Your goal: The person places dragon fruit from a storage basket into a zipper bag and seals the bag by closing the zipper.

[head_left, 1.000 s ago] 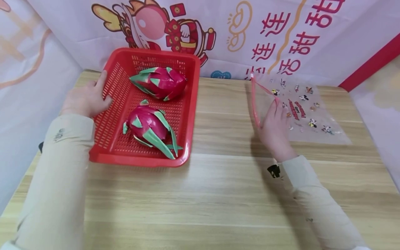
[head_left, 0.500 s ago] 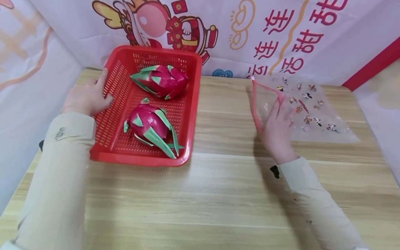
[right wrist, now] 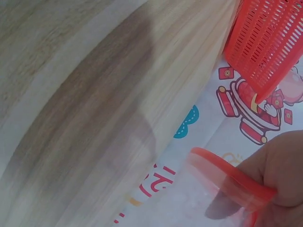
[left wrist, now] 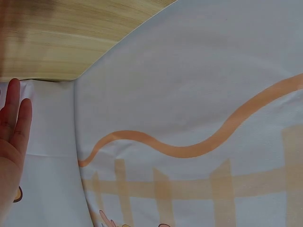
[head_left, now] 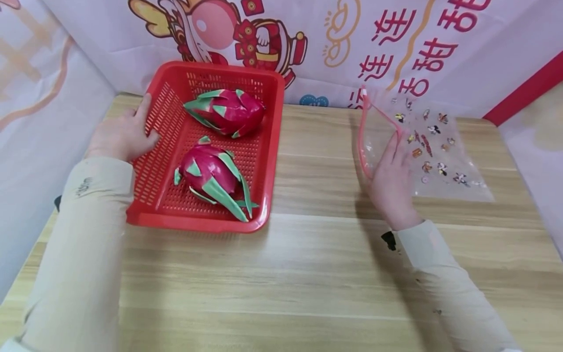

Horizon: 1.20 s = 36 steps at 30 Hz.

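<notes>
My left hand [head_left: 120, 134] holds the left rim of a red plastic basket [head_left: 266, 195], thumb over the inner side. Straight fingers of this hand [left wrist: 16, 118] show in the left wrist view; the basket is not clear there. Inside the basket lie two dragon fruits with green scales, one at the back [head_left: 239, 115] and one in front [head_left: 208, 171]. At the right, my right hand [head_left: 391, 188] pinches the red zip edge of a clear zip bag [head_left: 435, 181] printed with cartoon figures. The bag's mouth gapes toward the basket. In the right wrist view the thumb is seen through the film.
Both things are on a wood-grain table [head_left: 281, 283]. A printed white cloth [head_left: 316, 29] hangs close behind its back edge, with more cloth [head_left: 39, 98] at the left. A red strip [head_left: 528, 83] borders the cloth at the right.
My right hand has shifted slightly right with the bag's edge, and the mouth's far corner now stands higher. The left hand, basket and dragon fruits keep their places.
</notes>
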Each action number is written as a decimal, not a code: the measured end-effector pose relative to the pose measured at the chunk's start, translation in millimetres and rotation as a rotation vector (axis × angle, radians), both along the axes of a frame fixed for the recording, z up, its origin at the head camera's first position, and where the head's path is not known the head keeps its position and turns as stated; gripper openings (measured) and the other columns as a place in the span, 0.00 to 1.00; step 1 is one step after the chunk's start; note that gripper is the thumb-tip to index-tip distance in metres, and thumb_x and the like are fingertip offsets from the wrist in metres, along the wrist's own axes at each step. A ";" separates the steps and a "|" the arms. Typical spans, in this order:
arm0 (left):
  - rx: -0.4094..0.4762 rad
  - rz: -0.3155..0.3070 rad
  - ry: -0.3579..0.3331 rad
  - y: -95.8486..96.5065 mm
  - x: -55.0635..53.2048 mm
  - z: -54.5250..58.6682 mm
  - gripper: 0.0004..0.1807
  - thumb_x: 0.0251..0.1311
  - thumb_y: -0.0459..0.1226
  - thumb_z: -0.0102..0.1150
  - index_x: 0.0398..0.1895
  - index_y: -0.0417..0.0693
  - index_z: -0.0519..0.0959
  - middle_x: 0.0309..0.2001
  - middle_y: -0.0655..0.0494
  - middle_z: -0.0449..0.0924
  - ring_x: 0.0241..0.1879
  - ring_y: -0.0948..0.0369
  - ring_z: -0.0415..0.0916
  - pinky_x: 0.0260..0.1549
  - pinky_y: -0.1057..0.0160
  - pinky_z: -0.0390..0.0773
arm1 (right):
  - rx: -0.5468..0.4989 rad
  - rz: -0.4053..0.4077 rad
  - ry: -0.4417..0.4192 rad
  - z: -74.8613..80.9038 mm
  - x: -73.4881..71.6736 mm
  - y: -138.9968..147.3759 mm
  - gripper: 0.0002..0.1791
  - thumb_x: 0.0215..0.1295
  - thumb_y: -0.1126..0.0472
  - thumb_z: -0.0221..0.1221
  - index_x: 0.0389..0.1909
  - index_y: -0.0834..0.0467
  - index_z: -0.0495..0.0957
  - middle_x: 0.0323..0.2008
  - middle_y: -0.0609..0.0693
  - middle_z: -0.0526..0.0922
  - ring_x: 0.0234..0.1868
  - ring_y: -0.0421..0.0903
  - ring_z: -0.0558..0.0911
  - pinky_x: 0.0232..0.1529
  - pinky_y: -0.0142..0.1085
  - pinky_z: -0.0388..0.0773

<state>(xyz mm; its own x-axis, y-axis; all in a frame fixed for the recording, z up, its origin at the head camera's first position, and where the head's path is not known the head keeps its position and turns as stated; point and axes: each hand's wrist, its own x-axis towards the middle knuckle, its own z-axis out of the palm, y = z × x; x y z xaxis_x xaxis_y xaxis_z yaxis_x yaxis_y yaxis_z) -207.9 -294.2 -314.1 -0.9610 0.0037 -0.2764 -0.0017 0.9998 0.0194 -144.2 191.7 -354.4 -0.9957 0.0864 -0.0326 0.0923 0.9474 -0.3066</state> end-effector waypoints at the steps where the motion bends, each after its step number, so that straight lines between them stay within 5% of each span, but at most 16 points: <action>1: -0.002 0.003 -0.001 0.2 0.1 0.5 0.46 0.65 0.48 0.41 0.74 0.51 0.23 0.63 0.22 0.56 0.45 0.29 0.69 0.43 0.33 0.72 | 0.006 0.000 0.002 0.7 0.2 0.2 0.64 0.54 0.67 0.63 0.70 0.62 0.16 0.71 0.58 0.13 0.72 0.72 0.35 0.70 0.64 0.42; 8: -0.013 0.004 0.000 1.3 1.5 3.7 0.46 0.65 0.48 0.40 0.74 0.50 0.23 0.64 0.23 0.56 0.45 0.29 0.69 0.42 0.33 0.73 | 0.035 -0.001 0.067 3.3 1.6 0.2 0.67 0.51 0.62 0.67 0.72 0.61 0.20 0.72 0.56 0.13 0.72 0.67 0.21 0.71 0.63 0.26; 20: -0.003 0.003 -0.005 1.6 2.2 6.7 0.46 0.65 0.49 0.40 0.73 0.51 0.22 0.64 0.23 0.56 0.49 0.29 0.68 0.45 0.33 0.72 | -0.021 -0.030 0.192 7.2 3.2 -0.9 0.58 0.52 0.69 0.59 0.74 0.60 0.26 0.75 0.58 0.20 0.73 0.70 0.27 0.68 0.70 0.31; 36: -0.006 -0.005 -0.002 4.6 3.4 4.5 0.47 0.65 0.48 0.42 0.73 0.50 0.22 0.66 0.23 0.54 0.42 0.33 0.71 0.41 0.36 0.74 | -0.047 -0.011 0.077 7.9 1.0 -2.3 0.62 0.52 0.69 0.60 0.73 0.58 0.20 0.74 0.56 0.18 0.73 0.69 0.29 0.66 0.71 0.33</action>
